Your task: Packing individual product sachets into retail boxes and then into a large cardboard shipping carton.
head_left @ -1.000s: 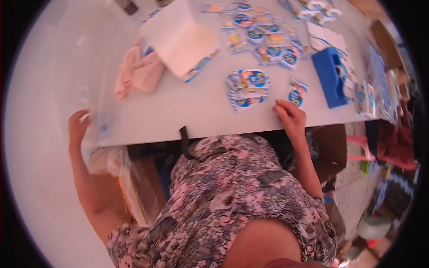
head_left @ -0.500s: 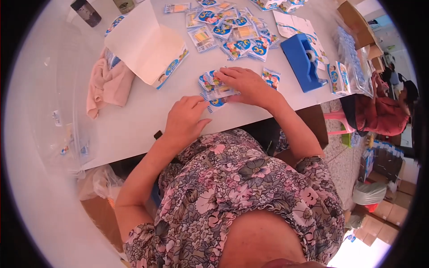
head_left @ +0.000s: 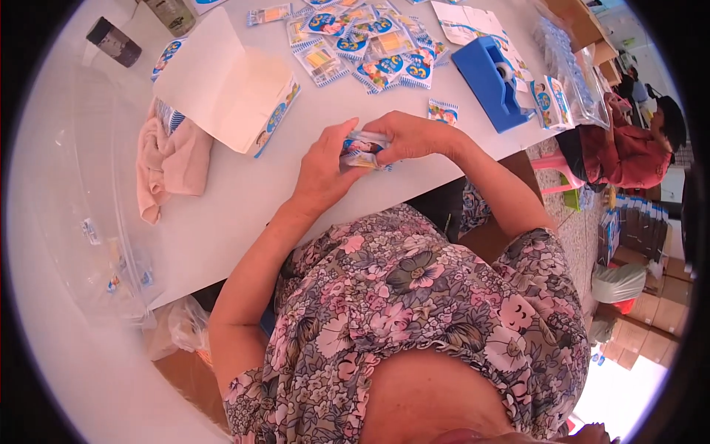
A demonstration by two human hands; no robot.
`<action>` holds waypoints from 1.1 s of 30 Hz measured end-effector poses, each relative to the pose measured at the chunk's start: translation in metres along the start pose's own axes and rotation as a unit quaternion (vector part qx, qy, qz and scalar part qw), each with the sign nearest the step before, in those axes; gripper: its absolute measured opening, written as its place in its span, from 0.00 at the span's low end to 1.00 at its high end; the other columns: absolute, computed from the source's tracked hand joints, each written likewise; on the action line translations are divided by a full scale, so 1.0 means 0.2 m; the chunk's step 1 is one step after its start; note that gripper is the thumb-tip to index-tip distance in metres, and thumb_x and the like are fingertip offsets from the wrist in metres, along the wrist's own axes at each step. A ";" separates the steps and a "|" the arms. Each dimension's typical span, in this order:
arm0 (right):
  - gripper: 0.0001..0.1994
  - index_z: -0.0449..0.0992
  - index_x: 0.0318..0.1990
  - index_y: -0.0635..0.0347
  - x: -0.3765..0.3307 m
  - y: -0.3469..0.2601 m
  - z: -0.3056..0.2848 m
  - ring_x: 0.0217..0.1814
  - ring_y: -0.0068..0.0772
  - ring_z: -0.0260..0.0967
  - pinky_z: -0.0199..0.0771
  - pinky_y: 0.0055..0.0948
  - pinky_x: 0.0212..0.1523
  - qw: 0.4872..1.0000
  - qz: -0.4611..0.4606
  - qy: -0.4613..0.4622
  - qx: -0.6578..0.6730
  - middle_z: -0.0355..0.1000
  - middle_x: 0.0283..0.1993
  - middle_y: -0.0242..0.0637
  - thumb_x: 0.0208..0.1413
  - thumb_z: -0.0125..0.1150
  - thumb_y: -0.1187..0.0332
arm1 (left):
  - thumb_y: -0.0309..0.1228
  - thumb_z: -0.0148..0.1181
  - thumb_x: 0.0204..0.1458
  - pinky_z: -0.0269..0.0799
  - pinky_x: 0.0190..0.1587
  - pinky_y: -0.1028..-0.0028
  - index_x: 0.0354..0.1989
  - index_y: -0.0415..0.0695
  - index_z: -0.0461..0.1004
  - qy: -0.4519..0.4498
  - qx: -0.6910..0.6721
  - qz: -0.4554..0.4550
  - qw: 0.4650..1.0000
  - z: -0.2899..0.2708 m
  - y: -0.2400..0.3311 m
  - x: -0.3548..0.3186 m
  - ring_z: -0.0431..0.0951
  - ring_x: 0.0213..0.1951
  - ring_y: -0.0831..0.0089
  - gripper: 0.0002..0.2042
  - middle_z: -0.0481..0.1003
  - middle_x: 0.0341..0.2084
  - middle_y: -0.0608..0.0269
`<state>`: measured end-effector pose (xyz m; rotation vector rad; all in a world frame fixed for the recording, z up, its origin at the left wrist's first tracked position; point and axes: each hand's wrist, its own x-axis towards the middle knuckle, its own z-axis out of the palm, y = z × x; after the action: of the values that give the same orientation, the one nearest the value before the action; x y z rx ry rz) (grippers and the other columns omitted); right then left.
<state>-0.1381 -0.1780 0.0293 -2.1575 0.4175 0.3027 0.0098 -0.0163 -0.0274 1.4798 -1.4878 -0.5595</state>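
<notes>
Between my two hands is a small stack of blue-and-white printed packets (head_left: 361,150), near the front edge of the table. My left hand (head_left: 325,164) closes on the stack's left side, thumb below and fingers above. From the right, my right hand (head_left: 405,138) grips the same packets with its fingers bent round them. How many packets are held cannot be made out. One loose packet (head_left: 442,112) lies just beyond my right hand. Farther off is a heap of similar packets (head_left: 370,44), some showing a clear side with yellowish contents.
An open white carton (head_left: 214,96) stands at left beside a pink cloth (head_left: 174,159). A blue tape dispenser (head_left: 484,85) and a small printed box (head_left: 551,102) are at right. Two dark containers stand at the far left, one a cup (head_left: 115,42). Another person (head_left: 629,148) sits at right.
The packets that lay under my right hand are now gathered between both hands. My left hand has moved up and right and closed on them. The whole view has shifted slightly.
</notes>
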 end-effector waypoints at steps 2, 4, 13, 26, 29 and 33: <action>0.23 0.75 0.48 0.61 -0.04 0.03 0.02 0.41 0.41 0.73 0.72 0.34 0.44 1.000 0.005 0.016 0.006 0.76 0.42 0.45 0.45 0.67 0.61 | 0.27 0.75 0.36 0.71 0.53 0.65 0.60 0.47 0.64 0.023 -0.026 -0.024 0.999 0.03 -0.02 0.00 0.74 0.52 0.58 0.38 0.71 0.52 0.53; 0.30 0.70 0.57 0.54 -0.13 0.06 0.02 0.43 0.27 0.72 0.72 0.27 0.45 0.979 -0.003 0.173 0.110 0.74 0.51 0.37 0.43 0.72 0.66 | 0.25 0.74 0.36 0.73 0.49 0.68 0.57 0.45 0.67 0.052 -0.049 -0.049 0.996 0.05 -0.02 0.00 0.77 0.48 0.61 0.35 0.74 0.48 0.54; 0.39 0.59 0.66 0.51 -0.34 0.16 0.20 0.58 0.34 0.67 0.71 0.32 0.51 0.949 0.023 0.304 0.084 0.69 0.59 0.39 0.45 0.70 0.77 | 0.20 0.71 0.40 0.72 0.53 0.72 0.48 0.42 0.67 -0.003 -0.131 -0.082 0.988 0.24 0.02 0.10 0.75 0.50 0.71 0.25 0.74 0.46 0.58; 0.21 0.75 0.46 0.58 -0.65 0.39 0.53 0.45 0.45 0.73 0.74 0.37 0.45 0.829 -0.106 0.524 -0.163 0.75 0.43 0.40 0.42 0.73 0.71 | 0.24 0.71 0.43 0.70 0.51 0.71 0.51 0.39 0.70 -0.040 -0.068 -0.057 0.995 0.28 0.01 0.11 0.74 0.46 0.69 0.25 0.73 0.44 0.58; 0.23 0.74 0.50 0.58 -0.90 0.56 0.62 0.51 0.47 0.71 0.73 0.41 0.50 0.808 0.050 0.571 -0.139 0.74 0.48 0.43 0.43 0.71 0.69 | 0.24 0.72 0.44 0.70 0.52 0.70 0.54 0.38 0.67 -0.008 -0.073 -0.113 0.991 0.25 -0.12 0.05 0.73 0.47 0.69 0.27 0.72 0.46 0.57; 0.32 0.66 0.59 0.60 -1.67 0.86 0.96 0.67 0.54 0.57 0.61 0.48 0.63 0.636 0.415 0.587 -0.280 0.61 0.64 0.51 0.43 0.70 0.66 | 0.23 0.69 0.47 0.68 0.53 0.72 0.56 0.37 0.66 -0.048 -0.075 -0.082 0.993 0.25 -0.02 0.13 0.73 0.48 0.70 0.26 0.71 0.47 0.55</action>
<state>-0.5238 -0.0536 -0.0856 -2.3001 2.3549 -0.6825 -0.0253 -0.0550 -0.0460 1.4820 -1.3730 -0.8331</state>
